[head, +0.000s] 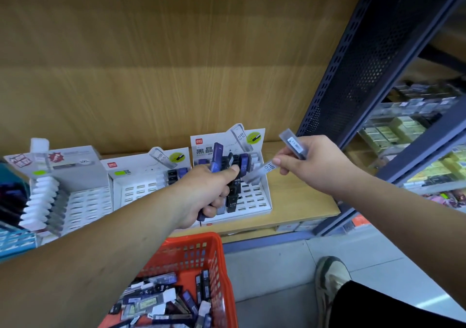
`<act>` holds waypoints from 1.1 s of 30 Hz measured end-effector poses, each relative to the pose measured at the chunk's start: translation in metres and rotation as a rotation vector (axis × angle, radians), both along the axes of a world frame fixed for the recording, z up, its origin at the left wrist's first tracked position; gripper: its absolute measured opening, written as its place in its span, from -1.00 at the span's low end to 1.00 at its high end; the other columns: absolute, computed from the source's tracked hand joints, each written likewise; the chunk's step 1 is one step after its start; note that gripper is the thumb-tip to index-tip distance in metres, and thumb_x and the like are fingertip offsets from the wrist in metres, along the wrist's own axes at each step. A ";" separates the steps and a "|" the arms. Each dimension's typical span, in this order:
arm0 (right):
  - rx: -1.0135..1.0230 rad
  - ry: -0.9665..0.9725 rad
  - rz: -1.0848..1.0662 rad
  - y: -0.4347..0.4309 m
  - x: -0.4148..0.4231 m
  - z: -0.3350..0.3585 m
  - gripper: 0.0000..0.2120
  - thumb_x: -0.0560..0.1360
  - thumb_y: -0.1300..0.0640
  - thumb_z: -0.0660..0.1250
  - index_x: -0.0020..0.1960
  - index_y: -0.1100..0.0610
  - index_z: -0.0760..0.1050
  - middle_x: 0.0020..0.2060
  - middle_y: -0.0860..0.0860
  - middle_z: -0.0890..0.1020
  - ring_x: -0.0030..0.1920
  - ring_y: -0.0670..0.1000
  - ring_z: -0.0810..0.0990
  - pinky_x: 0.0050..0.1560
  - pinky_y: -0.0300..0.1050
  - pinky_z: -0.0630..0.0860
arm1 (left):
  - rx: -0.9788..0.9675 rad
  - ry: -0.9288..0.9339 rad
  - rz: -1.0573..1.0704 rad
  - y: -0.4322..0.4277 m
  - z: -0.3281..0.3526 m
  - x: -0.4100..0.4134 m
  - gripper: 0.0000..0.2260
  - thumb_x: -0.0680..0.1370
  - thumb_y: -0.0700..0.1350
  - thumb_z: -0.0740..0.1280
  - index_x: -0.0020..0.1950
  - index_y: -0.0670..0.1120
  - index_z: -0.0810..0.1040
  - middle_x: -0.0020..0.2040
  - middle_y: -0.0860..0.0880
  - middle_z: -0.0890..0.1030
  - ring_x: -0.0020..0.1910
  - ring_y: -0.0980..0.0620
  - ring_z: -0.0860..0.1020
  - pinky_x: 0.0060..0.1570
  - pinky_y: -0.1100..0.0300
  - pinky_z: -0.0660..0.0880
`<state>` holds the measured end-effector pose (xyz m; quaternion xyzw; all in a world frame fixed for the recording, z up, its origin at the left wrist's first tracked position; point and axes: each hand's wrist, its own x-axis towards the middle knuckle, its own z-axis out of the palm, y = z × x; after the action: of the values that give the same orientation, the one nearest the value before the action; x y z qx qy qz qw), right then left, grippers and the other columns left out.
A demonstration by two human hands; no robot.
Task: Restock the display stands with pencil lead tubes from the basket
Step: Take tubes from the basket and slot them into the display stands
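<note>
Wood-backed shelf (297,196) w/ three display stands; rightmost stand (264,201) sits at the shelf's right end, back rows partly filled, many front slots unfilled.

Risks: the bundle (217,153) in the left hand (206,191) is thick & fanned, so a tube could slip out & drop to the floor or into the orange basket (191,239) below the shelf's front edge. The clear HB tube (262,170) is held only by its end, so it may tilt & miss a slot.

Left hand: fingers curled tight, thumb pressed across purple/black tubes, over the rightmost stand. Right hand (310,161): fingertips pinch the clear HB tube, angled toward the stand; 2nd clear tube (293,142), held in the same hand, sticks up. More loose tubes (161,300) lie in the basket.
</note>
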<state>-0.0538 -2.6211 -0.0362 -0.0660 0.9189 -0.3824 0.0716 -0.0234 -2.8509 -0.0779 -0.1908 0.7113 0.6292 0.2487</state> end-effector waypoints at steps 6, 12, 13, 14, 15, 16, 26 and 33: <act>0.239 -0.058 0.036 -0.008 -0.043 -0.042 -0.77 0.49 0.02 0.54 -0.24 0.08 0.58 -0.33 0.02 0.62 -0.36 0.01 0.50 -0.32 -0.13 0.45 | 0.125 -0.103 0.012 -0.001 -0.005 -0.008 -0.76 0.67 0.12 0.29 0.02 -0.05 0.45 -0.36 -0.02 0.47 -0.50 0.04 0.30 -0.54 0.28 0.12; 0.381 0.024 0.129 -0.007 -0.062 -0.080 -0.77 0.55 -0.05 0.45 -0.22 -0.03 0.51 -0.29 -0.02 0.59 -0.23 0.07 0.56 -0.27 -0.07 0.43 | -0.015 0.032 -0.008 0.000 -0.020 -0.008 -0.75 0.72 0.05 0.25 0.04 -0.12 0.54 -0.30 -0.11 0.67 -0.42 -0.06 0.53 -0.51 0.26 0.15; 0.387 0.037 0.154 -0.006 -0.064 -0.082 -0.77 0.56 -0.04 0.45 -0.24 -0.05 0.50 -0.30 -0.04 0.58 -0.23 0.06 0.55 -0.27 -0.07 0.43 | -0.025 0.040 -0.015 0.002 -0.018 -0.007 -0.75 0.73 0.04 0.23 0.09 -0.14 0.53 -0.36 -0.09 0.66 -0.55 0.01 0.51 -0.58 0.30 0.16; 0.395 0.044 0.184 -0.007 -0.066 -0.082 -0.76 0.56 -0.03 0.44 -0.26 -0.07 0.49 -0.31 -0.07 0.57 -0.23 0.06 0.55 -0.25 -0.06 0.44 | -0.033 0.036 -0.027 0.005 -0.016 -0.006 -0.74 0.73 0.03 0.22 0.13 -0.16 0.53 -0.40 -0.08 0.65 -0.64 0.07 0.46 -0.63 0.33 0.16; 0.411 0.045 0.220 -0.008 -0.068 -0.080 -0.77 0.57 -0.01 0.44 -0.24 -0.07 0.52 -0.31 -0.08 0.56 -0.22 0.05 0.55 -0.23 -0.06 0.47 | -0.043 0.032 -0.044 0.006 -0.016 -0.006 -0.72 0.73 0.04 0.21 0.15 -0.16 0.53 -0.40 -0.07 0.65 -0.68 0.08 0.42 -0.63 0.34 0.16; 0.442 0.045 0.263 -0.009 -0.069 -0.078 -0.83 0.57 0.00 0.44 -0.19 -0.05 0.56 -0.30 -0.09 0.56 -0.20 0.06 0.56 -0.19 -0.05 0.50 | -0.055 0.030 -0.056 0.005 -0.018 -0.007 -0.71 0.73 0.06 0.22 0.14 -0.15 0.54 -0.38 -0.09 0.67 -0.66 0.06 0.41 -0.60 0.33 0.17; 0.576 0.023 0.340 -0.009 -0.066 -0.078 -0.86 0.58 -0.06 0.42 0.01 0.00 0.62 -0.23 -0.08 0.53 -0.16 0.06 0.54 -0.24 -0.09 0.36 | -0.042 0.058 -0.060 0.015 -0.034 -0.018 -0.74 0.72 0.07 0.25 0.12 -0.11 0.56 -0.21 -0.12 0.73 -0.31 -0.11 0.52 -0.45 0.18 0.27; 0.263 -0.082 0.277 -0.008 -0.064 -0.067 -0.72 0.50 -0.19 0.41 -0.08 -0.02 0.44 -0.25 -0.10 0.59 -0.25 -0.02 0.54 -0.24 -0.05 0.44 | -0.097 0.096 0.059 0.018 -0.034 -0.022 -0.80 0.63 0.04 0.39 -0.01 -0.07 0.50 -0.33 -0.03 0.51 -0.40 -0.02 0.43 -0.47 0.20 0.26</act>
<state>-0.1182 -2.6290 -0.1030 -0.1664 0.9393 -0.2478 0.1691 -0.0457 -2.8333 -0.1116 -0.1931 0.7460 0.6095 0.1862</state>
